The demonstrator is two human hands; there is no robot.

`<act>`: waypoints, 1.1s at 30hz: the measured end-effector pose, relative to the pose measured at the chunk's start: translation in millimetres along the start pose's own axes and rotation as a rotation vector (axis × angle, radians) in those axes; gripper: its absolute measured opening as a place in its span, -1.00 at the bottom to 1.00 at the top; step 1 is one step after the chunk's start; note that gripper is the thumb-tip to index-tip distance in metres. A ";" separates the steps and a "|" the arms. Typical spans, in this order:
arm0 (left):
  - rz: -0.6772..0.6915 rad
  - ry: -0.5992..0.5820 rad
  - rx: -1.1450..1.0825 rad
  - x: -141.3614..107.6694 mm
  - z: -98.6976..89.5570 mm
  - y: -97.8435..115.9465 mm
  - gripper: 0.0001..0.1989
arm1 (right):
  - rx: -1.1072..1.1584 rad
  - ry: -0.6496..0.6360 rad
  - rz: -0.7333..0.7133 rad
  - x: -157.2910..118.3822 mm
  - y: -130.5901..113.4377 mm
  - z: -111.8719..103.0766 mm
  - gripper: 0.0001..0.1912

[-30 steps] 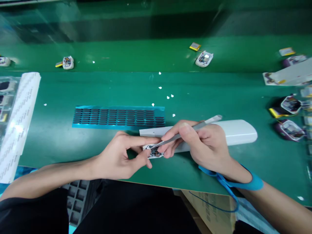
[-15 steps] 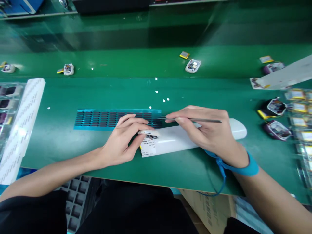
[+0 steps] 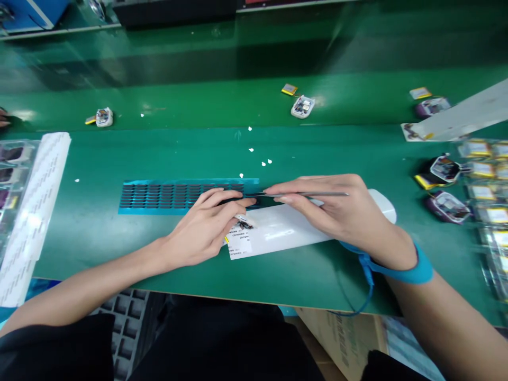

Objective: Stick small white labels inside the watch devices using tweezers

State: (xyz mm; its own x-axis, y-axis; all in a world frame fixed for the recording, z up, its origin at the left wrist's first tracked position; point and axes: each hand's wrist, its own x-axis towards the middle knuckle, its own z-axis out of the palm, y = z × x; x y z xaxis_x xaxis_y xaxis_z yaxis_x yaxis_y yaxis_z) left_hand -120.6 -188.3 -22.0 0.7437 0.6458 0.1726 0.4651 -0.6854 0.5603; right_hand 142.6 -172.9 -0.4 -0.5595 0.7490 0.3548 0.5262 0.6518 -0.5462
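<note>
My left hand (image 3: 208,230) holds a small white device housing (image 3: 241,217) with bare electronics, mostly covered by the fingers. A bit of yellow shows under that hand. My right hand (image 3: 337,206) is closed on slim metal tweezers (image 3: 317,193), held nearly level and pointing left. Their tips are by my left fingertips, over the right end of a blue sheet (image 3: 130,210) with rows of thin black strips. Whether the tips hold anything is too small to tell. Under both hands lies a glossy white strip (image 3: 278,227) with a printed end.
Open housings with yellow-edged batteries lie at the back, one white (image 3: 303,107), and on the right, one purple (image 3: 448,207). A battery tray (image 3: 486,193) stands far right, another tray (image 3: 14,174) far left. A blue wrist strap cord (image 3: 367,291) hangs at the front edge. Another person's hand (image 3: 3,117) shows far left.
The tweezers have moved left to my left fingertips. A left finger now reaches out over the blue sheet, and the housing has tilted. The view has shifted slightly; another person's hand appears at left.
</note>
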 end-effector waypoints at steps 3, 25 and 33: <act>-0.002 -0.003 -0.001 0.3 -0.8 0.2 -0.79 | -0.015 -0.004 -0.007 0.6 1.5 0.7 -0.80; 0.313 0.198 0.012 -9.4 -0.1 6.6 -0.84 | -0.238 0.374 -0.140 -4.0 -13.2 -2.2 -0.37; -0.445 0.518 -1.122 0.3 -24.2 7.3 -0.87 | -0.157 0.200 -0.215 -12.5 -34.9 5.1 -0.22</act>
State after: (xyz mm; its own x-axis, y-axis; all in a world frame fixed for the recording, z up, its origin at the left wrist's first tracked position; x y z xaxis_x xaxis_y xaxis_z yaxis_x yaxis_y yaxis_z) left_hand -128.6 -184.9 1.7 0.2449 0.9681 -0.0521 -0.2150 0.1066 0.9708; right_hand 128.0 -205.6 10.3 -0.5401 0.5904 0.5997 0.5103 0.7964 -0.3245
